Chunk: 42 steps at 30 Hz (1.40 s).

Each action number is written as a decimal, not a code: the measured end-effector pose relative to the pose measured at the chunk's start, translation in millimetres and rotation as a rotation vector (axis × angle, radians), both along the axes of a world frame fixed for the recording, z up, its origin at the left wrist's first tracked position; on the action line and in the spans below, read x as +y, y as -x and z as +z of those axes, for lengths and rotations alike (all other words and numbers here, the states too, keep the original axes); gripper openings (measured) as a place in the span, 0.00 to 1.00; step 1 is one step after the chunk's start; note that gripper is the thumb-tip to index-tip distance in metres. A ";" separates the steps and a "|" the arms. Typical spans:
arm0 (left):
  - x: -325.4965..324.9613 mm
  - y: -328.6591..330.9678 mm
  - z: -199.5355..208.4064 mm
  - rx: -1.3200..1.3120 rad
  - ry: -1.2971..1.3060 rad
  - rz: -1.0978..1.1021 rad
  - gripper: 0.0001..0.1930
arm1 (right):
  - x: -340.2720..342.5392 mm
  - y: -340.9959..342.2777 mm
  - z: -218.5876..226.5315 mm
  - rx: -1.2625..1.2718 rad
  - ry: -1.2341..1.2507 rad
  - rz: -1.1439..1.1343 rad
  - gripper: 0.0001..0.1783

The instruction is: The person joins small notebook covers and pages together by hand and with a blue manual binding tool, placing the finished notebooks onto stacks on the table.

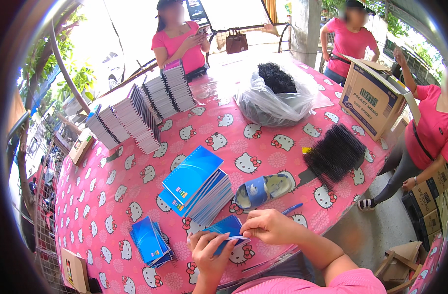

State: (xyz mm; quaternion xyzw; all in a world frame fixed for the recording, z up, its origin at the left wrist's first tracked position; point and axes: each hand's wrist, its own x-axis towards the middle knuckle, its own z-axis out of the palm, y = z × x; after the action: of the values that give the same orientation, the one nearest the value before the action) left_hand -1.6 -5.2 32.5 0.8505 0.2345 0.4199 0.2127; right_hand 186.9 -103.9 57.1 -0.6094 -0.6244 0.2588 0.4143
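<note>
A small blue-covered notebook point(227, 225) is held low over the near edge of the table. My left hand point(210, 255) grips it from the left, fingers and thumb closed around its lower side. At the notebook's right edge, my right hand point(269, 226) is closed in a pinch; whatever lies between those fingertips is too small to make out. Just beyond stands a tall, uneven stack of blue notebooks point(193, 172). To the left lies a smaller pile of blue spiral notebooks point(148, 240). A blue pen point(292, 208) rests beyond my right hand, near a blue slide sandal point(259, 192).
Black spiral coils point(335, 153) lie in a bundle at right. Behind them are a clear plastic bag point(302, 105) of black coils and a cardboard box point(367, 100). Notebook stacks point(131, 120) fill the far left of the pink tablecloth point(111, 196). Three people stand around the table.
</note>
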 end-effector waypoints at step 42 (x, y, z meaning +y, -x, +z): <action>-3.7 1.1 -2.7 0.020 -0.002 0.035 0.14 | 4.5 39.8 -6.5 -0.317 -0.277 -0.269 0.07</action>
State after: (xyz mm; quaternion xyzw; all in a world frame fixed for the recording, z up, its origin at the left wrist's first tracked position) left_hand -2.8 -8.9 29.8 0.8507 0.2507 0.4154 0.2021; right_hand 147.1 -99.4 50.6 -0.6576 -0.6243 0.0145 0.4215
